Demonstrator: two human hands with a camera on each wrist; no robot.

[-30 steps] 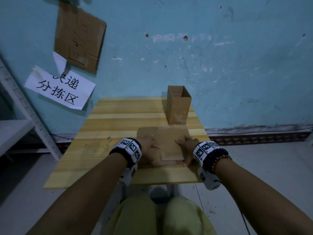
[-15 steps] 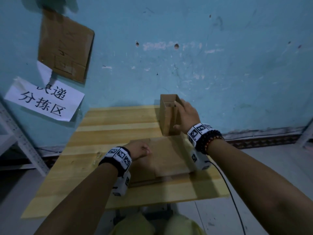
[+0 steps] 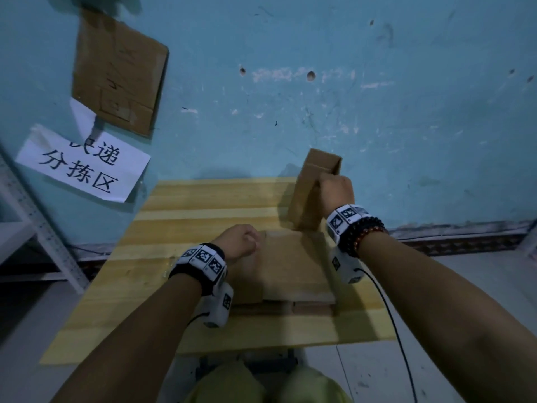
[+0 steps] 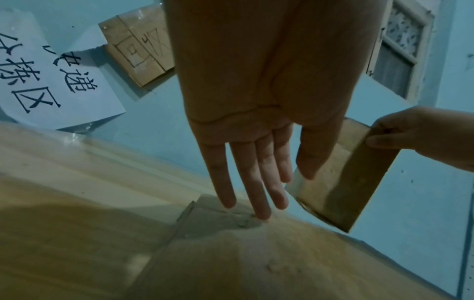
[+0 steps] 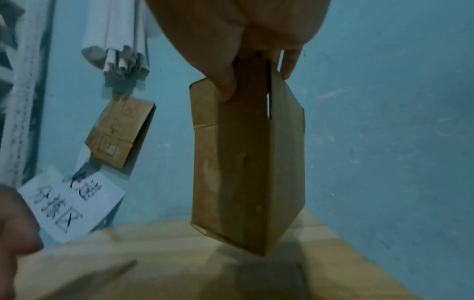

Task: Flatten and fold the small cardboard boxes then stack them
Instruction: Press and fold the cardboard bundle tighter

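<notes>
A small open cardboard box (image 3: 308,196) hangs tilted just above the far right of the wooden table (image 3: 203,205). My right hand (image 3: 334,189) pinches its top rim, thumb on one side and fingers on the other. In the right wrist view the box (image 5: 246,162) is off the tabletop with its shadow beneath it. A stack of flattened cardboard (image 3: 293,269) lies mid-table. My left hand (image 3: 242,242) rests at its far left corner. In the left wrist view the left hand (image 4: 269,192) has straight fingers, with the fingertips (image 4: 263,215) touching the flat cardboard (image 4: 231,253).
The blue wall stands right behind the table. On it hang a cardboard piece (image 3: 119,74) and a white paper sign (image 3: 84,167). A white metal shelf (image 3: 32,228) stands to the left. A cable (image 3: 392,315) trails from my right wrist over the table's right edge.
My right hand left the flat stack, reached the upright box at the back, took its rim and lifted and tilted it. My left hand moved to the stack's far left corner.
</notes>
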